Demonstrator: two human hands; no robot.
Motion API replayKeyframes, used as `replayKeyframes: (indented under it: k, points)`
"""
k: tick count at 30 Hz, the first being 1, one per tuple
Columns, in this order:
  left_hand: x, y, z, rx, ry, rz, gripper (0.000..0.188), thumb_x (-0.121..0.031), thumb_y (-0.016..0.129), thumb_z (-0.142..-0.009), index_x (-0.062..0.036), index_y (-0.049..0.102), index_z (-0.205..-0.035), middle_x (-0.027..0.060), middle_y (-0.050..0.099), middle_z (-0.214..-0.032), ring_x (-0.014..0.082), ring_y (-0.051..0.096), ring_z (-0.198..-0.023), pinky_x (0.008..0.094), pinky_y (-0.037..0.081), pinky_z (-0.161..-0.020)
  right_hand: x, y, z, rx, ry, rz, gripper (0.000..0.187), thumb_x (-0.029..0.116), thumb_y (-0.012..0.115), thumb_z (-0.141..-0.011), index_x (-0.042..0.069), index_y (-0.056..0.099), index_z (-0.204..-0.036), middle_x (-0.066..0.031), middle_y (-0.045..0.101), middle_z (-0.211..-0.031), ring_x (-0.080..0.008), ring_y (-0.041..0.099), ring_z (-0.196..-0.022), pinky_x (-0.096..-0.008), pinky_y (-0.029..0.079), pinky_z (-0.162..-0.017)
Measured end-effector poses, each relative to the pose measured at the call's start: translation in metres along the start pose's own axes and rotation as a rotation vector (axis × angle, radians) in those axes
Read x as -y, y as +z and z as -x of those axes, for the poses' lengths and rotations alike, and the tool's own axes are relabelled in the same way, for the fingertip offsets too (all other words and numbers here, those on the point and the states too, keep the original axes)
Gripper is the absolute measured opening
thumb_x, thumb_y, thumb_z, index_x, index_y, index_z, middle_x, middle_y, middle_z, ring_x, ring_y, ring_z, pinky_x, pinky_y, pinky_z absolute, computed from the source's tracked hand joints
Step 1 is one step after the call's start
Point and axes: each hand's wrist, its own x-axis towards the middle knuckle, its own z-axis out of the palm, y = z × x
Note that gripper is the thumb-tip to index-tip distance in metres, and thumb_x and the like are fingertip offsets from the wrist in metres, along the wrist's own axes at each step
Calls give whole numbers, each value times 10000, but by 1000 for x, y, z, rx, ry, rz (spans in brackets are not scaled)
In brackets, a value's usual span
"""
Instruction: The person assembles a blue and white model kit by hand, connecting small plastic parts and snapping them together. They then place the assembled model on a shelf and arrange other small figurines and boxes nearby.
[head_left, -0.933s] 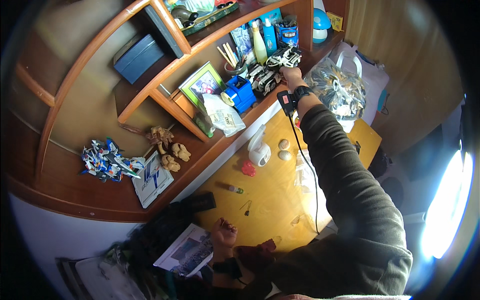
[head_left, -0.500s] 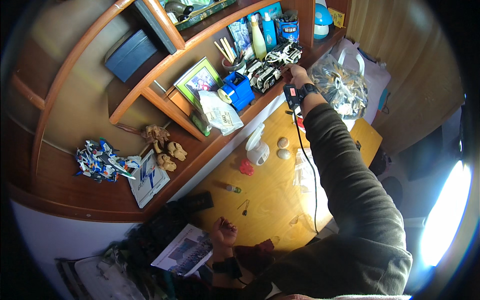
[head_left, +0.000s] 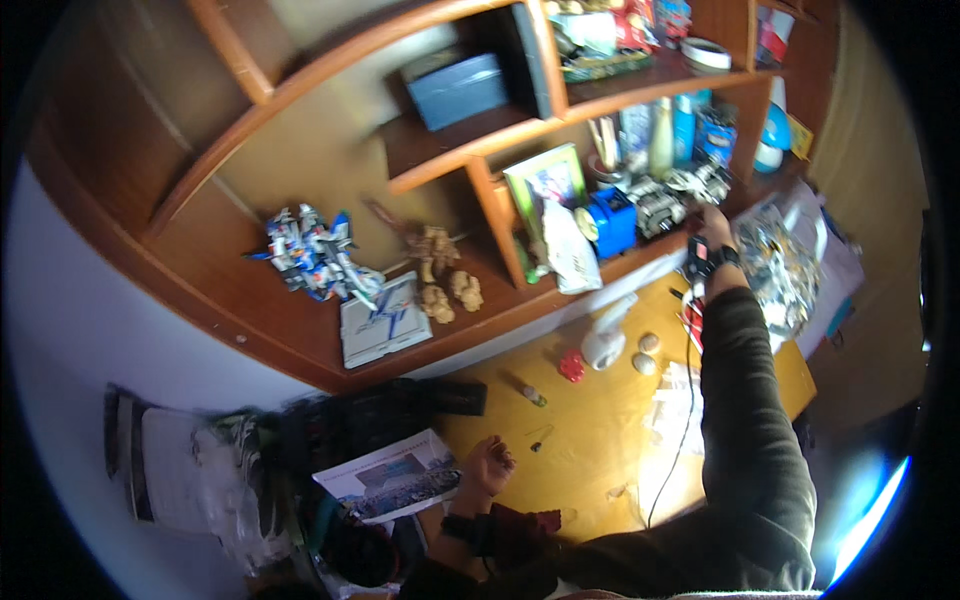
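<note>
On the shelf at the upper right, a black-and-white model car (head_left: 662, 208) stands beside a blue plastic box-shaped thing (head_left: 612, 222). My right hand (head_left: 714, 226) reaches out to the car's right end, its fingers closed at the car's near side; blur and the hand itself hide the fingertips. My left hand (head_left: 488, 465) rests low over the desk's left part, fingers curled and nothing visible in them. A printed sheet with a picture (head_left: 390, 478) lies just left of it.
On the yellow desk (head_left: 580, 450) are a white spray bottle (head_left: 603, 348), a red flower-shaped piece (head_left: 572, 365), two round pale things (head_left: 645, 354) and a small bottle (head_left: 534, 396). A robot model (head_left: 310, 255) and carved figures (head_left: 438, 260) occupy the left shelf. A cable (head_left: 684, 430) hangs from my right wrist.
The view has swung left, so the shelf and desk appear farther right and lower. My right hand stays at the model car; my left hand stays curled above the desk's near left part.
</note>
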Motion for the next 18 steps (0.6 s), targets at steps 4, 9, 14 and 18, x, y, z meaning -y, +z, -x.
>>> replayKeyframes:
  k: [4, 9, 14, 18]
  points:
    - [-2, -1, -1, -10, 6, -93, 143, -209, 526, -882, -100, 609, -840, 38, 592, -744, 203, 561, -699, 336, 444, -669, 6, 11, 11, -45, 100, -220, 103, 153, 687, -751, 97, 602, -767, -18, 554, -632, -164, 510, -537, -287, 401, -477]
    - [4, 4, -3, -254, 34, -123, 126, -202, 532, -865, -101, 584, -812, 32, 552, -689, 183, 512, -640, 334, 400, -630, 12, 38, 5, -347, 245, -106, 173, 194, 678, -785, 44, 605, -832, -69, 577, -781, -177, 537, -617, -328, 486, -505]
    - [9, 21, -10, -233, 28, -114, 121, -203, 536, -865, -98, 584, -828, 25, 534, -691, 179, 499, -649, 329, 379, -640, 14, 49, 13, -246, 214, -358, 139, 152, 591, -856, 15, 569, -870, -66, 554, -751, -201, 569, -645, -388, 536, -552]
    - [9, 28, -14, -290, 29, -140, 120, -202, 537, -863, -95, 579, -829, 25, 531, -688, 183, 496, -640, 332, 381, -632, 8, 41, 16, -278, 197, -416, 116, 168, 608, -841, 67, 598, -897, -40, 576, -743, -211, 597, -681, -404, 508, -621]
